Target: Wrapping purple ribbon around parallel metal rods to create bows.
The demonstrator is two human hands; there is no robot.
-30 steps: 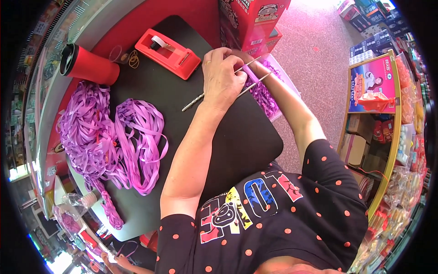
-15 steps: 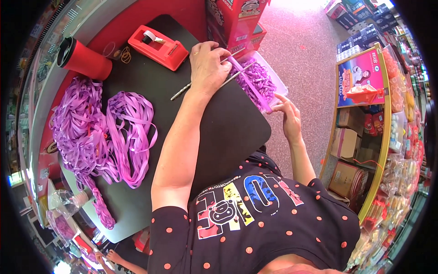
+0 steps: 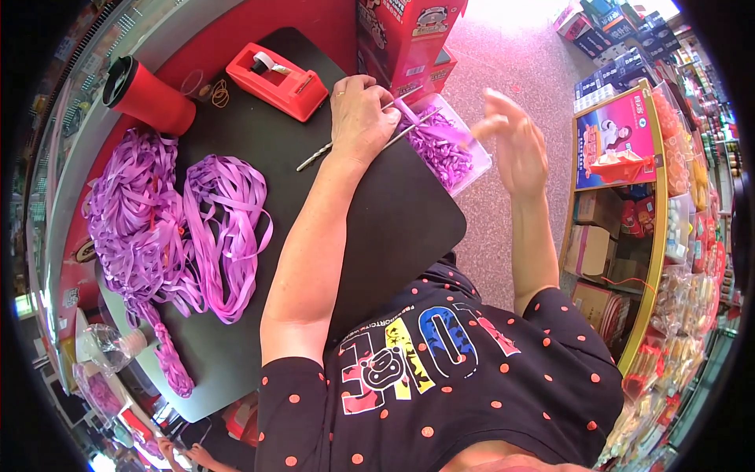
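Observation:
My left hand (image 3: 360,118) is closed round two thin metal rods (image 3: 409,128) above the table's far right edge. One rod end by the wrist has a spiral surface like a drill bit. A purple ribbon (image 3: 440,124) runs from the rods toward my right hand (image 3: 519,149), raised over the floor side and blurred; its fingertips appear to pinch the ribbon. Just below, a white plastic tub (image 3: 481,167) holds many short purple ribbon pieces (image 3: 444,161). Long loops of purple ribbon (image 3: 224,236) and a bigger tangled heap (image 3: 138,220) lie on the table's left side.
On the dark table (image 3: 393,204) stand a red tape dispenser (image 3: 291,86), a red tumbler (image 3: 153,98) and rubber bands (image 3: 219,94). Red boxes (image 3: 409,47) rise behind the tub. Shelves with cartons (image 3: 590,252) stand at right. Another person's hands (image 3: 185,452) show at lower left.
My right hand has swung up and outward from beside the tub's near corner, drawing the ribbon's end with it. My left hand stays almost still on the rods.

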